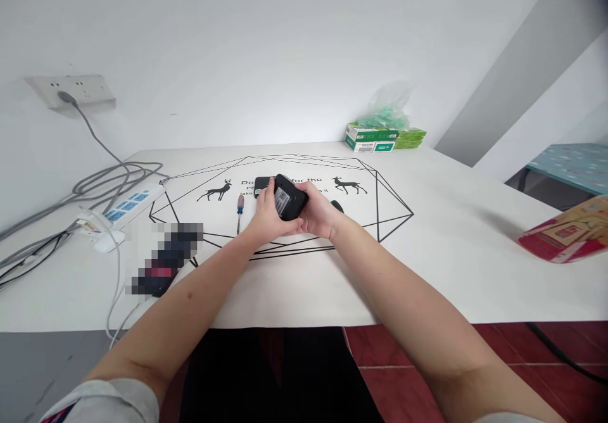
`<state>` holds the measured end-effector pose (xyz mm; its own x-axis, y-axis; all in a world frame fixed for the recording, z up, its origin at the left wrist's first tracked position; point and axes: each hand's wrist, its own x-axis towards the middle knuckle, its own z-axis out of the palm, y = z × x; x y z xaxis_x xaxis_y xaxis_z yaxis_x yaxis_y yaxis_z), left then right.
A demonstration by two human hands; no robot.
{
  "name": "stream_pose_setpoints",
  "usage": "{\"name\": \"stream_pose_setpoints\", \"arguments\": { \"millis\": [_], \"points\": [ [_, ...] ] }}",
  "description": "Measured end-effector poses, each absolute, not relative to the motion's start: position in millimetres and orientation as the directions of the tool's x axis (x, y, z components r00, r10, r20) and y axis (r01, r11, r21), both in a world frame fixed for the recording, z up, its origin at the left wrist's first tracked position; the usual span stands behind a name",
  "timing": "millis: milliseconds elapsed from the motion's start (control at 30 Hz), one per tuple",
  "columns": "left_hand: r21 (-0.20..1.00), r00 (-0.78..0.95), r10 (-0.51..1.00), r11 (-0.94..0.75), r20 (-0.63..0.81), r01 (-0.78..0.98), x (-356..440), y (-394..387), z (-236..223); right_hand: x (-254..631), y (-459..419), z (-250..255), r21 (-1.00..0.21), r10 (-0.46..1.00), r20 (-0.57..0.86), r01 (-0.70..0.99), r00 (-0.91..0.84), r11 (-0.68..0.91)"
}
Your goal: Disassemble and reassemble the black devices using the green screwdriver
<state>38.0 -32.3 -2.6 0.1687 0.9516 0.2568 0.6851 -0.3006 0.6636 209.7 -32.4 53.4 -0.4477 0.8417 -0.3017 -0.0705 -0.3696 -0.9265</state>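
Note:
My left hand (266, 216) and my right hand (318, 213) are both closed around a black plastic device (291, 199) with rounded edges and a printed label on the face towards me. They hold it above the middle of the table mat, tilted. Just behind it, partly hidden by my left fingers, is another flat black piece (263, 184) with a small pale sticker. A screwdriver (240, 206) with a reddish and blue handle lies left of my left hand. Past my right wrist shows a small dark green and black object (337, 206), mostly hidden.
A blurred-out phone-like object (166, 261) lies at the left, beside a power strip (130, 204), a white charger (108, 240) and coiled grey cables (126, 173). Green and white boxes (372, 137) under a plastic bag stand at the back. A red package (565, 233) is at the right.

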Motion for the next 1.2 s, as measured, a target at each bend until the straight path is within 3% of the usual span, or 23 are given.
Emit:
{"name": "stream_pose_setpoints", "arguments": {
  "millis": [33,100,167,233,267,367,467,567,667,733,800,967,1200],
  "points": [
    [0.654,0.167,0.956,-0.287,0.24,0.7,35,-33,-1,207,-33,52,-0.925,0.831,-0.318,-0.045,-0.456,-0.378],
    [0.608,0.216,0.954,-0.298,0.207,0.735,28,-33,2,206,-29,49,-0.955,0.907,-0.297,0.087,-0.3,-0.284],
    [0.538,0.29,0.941,-0.338,0.174,0.772,23,-33,5,212,-23,48,-0.914,0.995,-0.1,0.394,0.006,-0.094],
    [0.47,0.372,0.918,-0.39,0.135,0.792,21,-35,7,225,-16,48,-0.676,0.965,0.186,0.737,0.184,-0.01],
    [0.444,0.41,0.905,-0.414,0.112,0.794,21,-36,8,233,-13,47,-0.552,0.954,0.234,0.834,0.187,-0.028],
    [0.4,0.487,0.873,-0.459,0.035,0.793,22,-40,9,261,-5,43,-0.307,0.979,0.019,0.933,0.203,-0.188],
    [0.382,0.528,0.849,-0.48,-0.026,0.79,23,-42,10,281,4,35,-0.265,0.974,-0.153,0.942,0.17,-0.206],
    [0.36,0.564,0.824,-0.513,-0.048,0.779,21,-41,10,284,9,32,-0.306,0.985,-0.129,0.941,0.111,-0.146],
    [0.366,0.615,0.786,-0.554,-0.069,0.748,20,-37,10,275,8,35,-0.522,0.997,0.068,0.853,0.022,0.017],
    [0.397,0.645,0.759,-0.568,-0.086,0.721,18,-35,10,266,3,39,-0.71,0.956,0.292,0.668,-0.013,0.225],
    [0.433,0.657,0.749,-0.567,-0.082,0.7,17,-34,10,257,-3,40,-0.773,0.883,0.47,0.481,-0.003,0.413],
    [0.465,0.67,0.741,-0.577,-0.048,0.672,16,-33,8,242,-11,34,-0.66,0.731,0.681,0.401,-0.038,0.636],
    [0.468,0.676,0.736,-0.586,-0.036,0.662,15,-32,6,242,-5,26,-0.579,0.668,0.741,0.441,-0.065,0.686]
  ]
}}
